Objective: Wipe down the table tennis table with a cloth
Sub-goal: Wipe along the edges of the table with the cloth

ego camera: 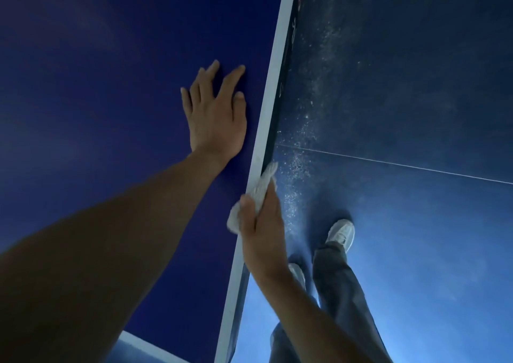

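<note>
Table tennis table [83, 85] under left hand [216, 118], which lies flat, fingers spread. Just right of it, white edge line [266, 113]. Right hand [262, 237] grips cloth [261, 186] against that edge; shoe [341, 232] on dusty floor [416, 85] further right.

One table [97, 71], one cloth [259, 187], one left hand [216, 121], one right hand [263, 232], two shoes [341, 233] [298, 274].

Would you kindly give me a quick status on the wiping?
Left hand flat on table top. Right hand grips cloth at white edge. Dust specks on floor.
</note>
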